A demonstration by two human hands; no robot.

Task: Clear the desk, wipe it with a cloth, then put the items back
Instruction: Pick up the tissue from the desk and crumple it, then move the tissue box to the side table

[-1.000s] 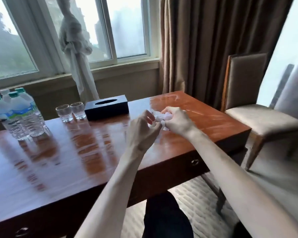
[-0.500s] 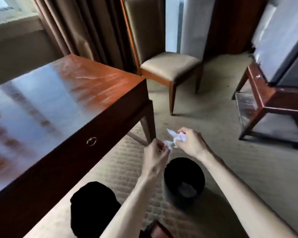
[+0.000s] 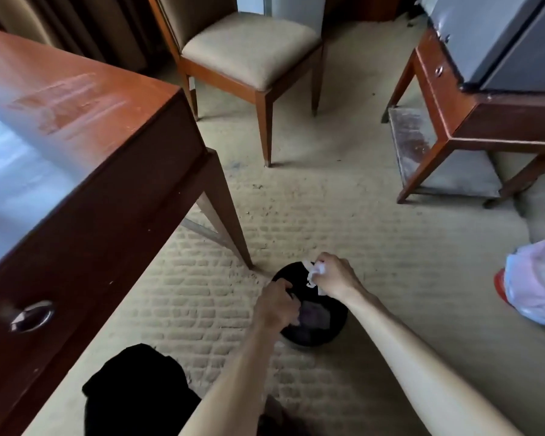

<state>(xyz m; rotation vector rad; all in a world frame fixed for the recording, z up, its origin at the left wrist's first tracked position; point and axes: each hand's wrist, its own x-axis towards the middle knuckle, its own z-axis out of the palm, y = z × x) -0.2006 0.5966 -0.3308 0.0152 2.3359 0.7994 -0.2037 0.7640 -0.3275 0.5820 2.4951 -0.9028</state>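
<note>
- The right hand is curled round a crumpled white tissue, pinching it directly above a round black waste bin.
- The left hand hangs beside it over the bin's near-left rim, fingers bent inward; whether it holds a scrap or nothing cannot be told.
- The bin stands on beige carpet woven in a brick-like pattern, just beside the desk's tapered front leg; something pale lies in its bottom.
- The desk fills the left side: glossy red-brown wood, its top showing window glare and faint streaks, with a drawer pull of metal on its front.
- Behind stands a wooden chair with a tan padded seat, brown curtains to its left.
- At right, a low wooden stand carries a grey cabinet-like box; its lower shelf looks dusty.
- A pinkish plastic bag lies on the carpet at the far right.
- A dark-clothed knee shows at the bottom.
</note>
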